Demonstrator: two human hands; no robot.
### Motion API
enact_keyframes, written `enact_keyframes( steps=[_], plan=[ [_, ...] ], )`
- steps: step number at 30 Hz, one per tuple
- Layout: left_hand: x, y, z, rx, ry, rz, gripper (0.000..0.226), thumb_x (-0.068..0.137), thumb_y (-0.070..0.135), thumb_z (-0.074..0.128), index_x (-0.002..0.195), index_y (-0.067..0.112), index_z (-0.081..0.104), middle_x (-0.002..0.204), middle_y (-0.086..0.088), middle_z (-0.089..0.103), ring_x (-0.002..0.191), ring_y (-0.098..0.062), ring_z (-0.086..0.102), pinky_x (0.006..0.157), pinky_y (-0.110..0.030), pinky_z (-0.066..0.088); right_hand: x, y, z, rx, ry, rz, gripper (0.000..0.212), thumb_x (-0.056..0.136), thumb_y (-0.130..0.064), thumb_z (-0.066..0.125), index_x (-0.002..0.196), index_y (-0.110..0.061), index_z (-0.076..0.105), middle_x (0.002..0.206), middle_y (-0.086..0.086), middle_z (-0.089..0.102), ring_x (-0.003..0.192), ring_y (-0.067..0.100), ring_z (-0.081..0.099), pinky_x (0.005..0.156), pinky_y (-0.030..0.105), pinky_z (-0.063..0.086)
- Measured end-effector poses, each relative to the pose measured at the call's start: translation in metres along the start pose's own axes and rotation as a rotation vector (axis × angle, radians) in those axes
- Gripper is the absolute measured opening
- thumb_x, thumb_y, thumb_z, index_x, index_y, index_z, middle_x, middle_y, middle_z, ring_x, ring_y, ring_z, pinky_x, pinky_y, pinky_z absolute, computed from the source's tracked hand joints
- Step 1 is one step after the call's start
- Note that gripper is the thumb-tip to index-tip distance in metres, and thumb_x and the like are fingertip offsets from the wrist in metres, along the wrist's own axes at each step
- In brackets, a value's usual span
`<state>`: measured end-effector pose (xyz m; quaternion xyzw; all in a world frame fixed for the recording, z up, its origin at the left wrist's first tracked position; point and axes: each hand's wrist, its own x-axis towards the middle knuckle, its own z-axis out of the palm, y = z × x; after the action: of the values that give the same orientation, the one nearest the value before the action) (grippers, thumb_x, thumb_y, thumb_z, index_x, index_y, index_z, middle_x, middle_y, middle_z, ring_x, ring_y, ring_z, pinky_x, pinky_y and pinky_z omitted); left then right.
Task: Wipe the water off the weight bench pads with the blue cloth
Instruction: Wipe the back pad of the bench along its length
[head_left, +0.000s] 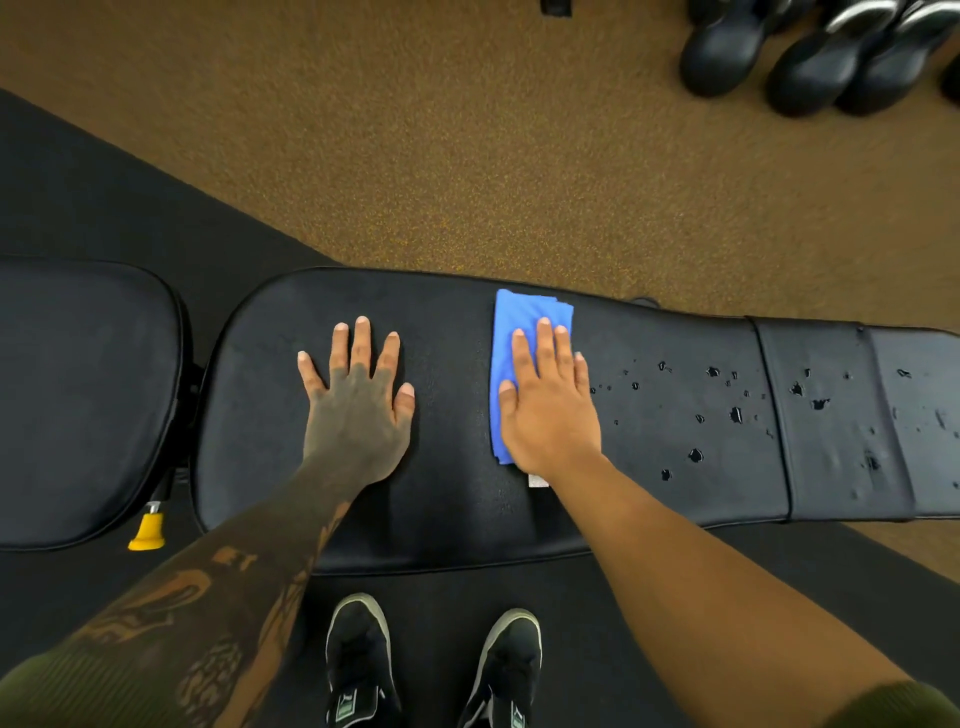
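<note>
The left hand (358, 400) has dense dark ink across its back. Behind its wrist, tattoos (208, 597) run up the bare forearm in bands, lettering and curling figures. The right hand (545, 410) and its forearm are bare. Behind each forearm comes an olive-green ribbed sleeve, the left sleeve (78, 691) and the right sleeve (893, 706). Nearer than the hands are a left sneaker (358, 654) and a right sneaker (506, 670), black with pale soles and small green-and-white tongue labels.

The left hand (358, 400) lies flat, palm down, fingers straight and spread wide, its tattooed forearm (249, 561) reaching in from the near left. The right hand (550, 410) is flat and palm down too, fingers straight and close together, its bare forearm (701, 561) coming in from the near right. The hands sit side by side, apart.
</note>
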<state>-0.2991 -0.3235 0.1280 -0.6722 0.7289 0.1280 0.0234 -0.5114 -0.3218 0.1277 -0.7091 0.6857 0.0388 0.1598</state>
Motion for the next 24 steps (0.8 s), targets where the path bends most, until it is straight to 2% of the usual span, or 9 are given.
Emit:
enact_keyframes(
  steps=[4, 12, 19, 24],
  plan=[
    [0.005, 0.003, 0.001, -0.007, -0.007, 0.021, 0.061, 0.098, 0.041, 0.026, 0.154, 0.021, 0.012, 0.164, -0.011, 0.003, 0.151, -0.030, -0.004, 0.117, -0.063, 0.001, 0.024, -0.004, -0.007, 0.041, 0.018, 0.072, 0.060, 0.103, -0.032, 0.021, 0.155, -0.015, -0.001, 0.163, 0.012, -0.013, 0.148, 0.030, -0.016, 0.121, 0.043, -0.003],
    [0.008, 0.018, 0.001, -0.012, -0.001, 0.032, 0.061, 0.098, 0.040, 0.027, 0.154, 0.020, 0.015, 0.163, -0.012, 0.004, 0.151, -0.030, -0.002, 0.116, -0.064, 0.002, 0.008, 0.003, -0.002, -0.003, -0.004, -0.129, 0.062, 0.103, -0.036, 0.022, 0.155, -0.013, -0.001, 0.163, 0.010, -0.011, 0.149, 0.027, -0.016, 0.122, 0.042, -0.003],
    [0.007, 0.024, 0.003, 0.012, -0.010, 0.032, 0.060, 0.098, 0.041, 0.026, 0.154, 0.021, 0.014, 0.164, -0.011, 0.003, 0.151, -0.030, -0.003, 0.115, -0.066, 0.002, 0.011, 0.032, -0.008, 0.010, 0.015, 0.028, 0.061, 0.102, -0.034, 0.021, 0.155, -0.011, -0.002, 0.163, 0.011, -0.013, 0.149, 0.027, -0.016, 0.122, 0.042, -0.004],
    [0.008, 0.035, 0.005, 0.023, -0.004, 0.031, 0.060, 0.098, 0.040, 0.029, 0.153, 0.021, 0.016, 0.163, -0.012, 0.005, 0.150, -0.031, -0.001, 0.114, -0.067, 0.004, 0.025, 0.021, -0.009, 0.010, 0.001, -0.041, 0.062, 0.103, -0.036, 0.021, 0.155, -0.011, -0.003, 0.162, 0.013, -0.013, 0.148, 0.030, -0.017, 0.121, 0.044, -0.004]
  ],
)
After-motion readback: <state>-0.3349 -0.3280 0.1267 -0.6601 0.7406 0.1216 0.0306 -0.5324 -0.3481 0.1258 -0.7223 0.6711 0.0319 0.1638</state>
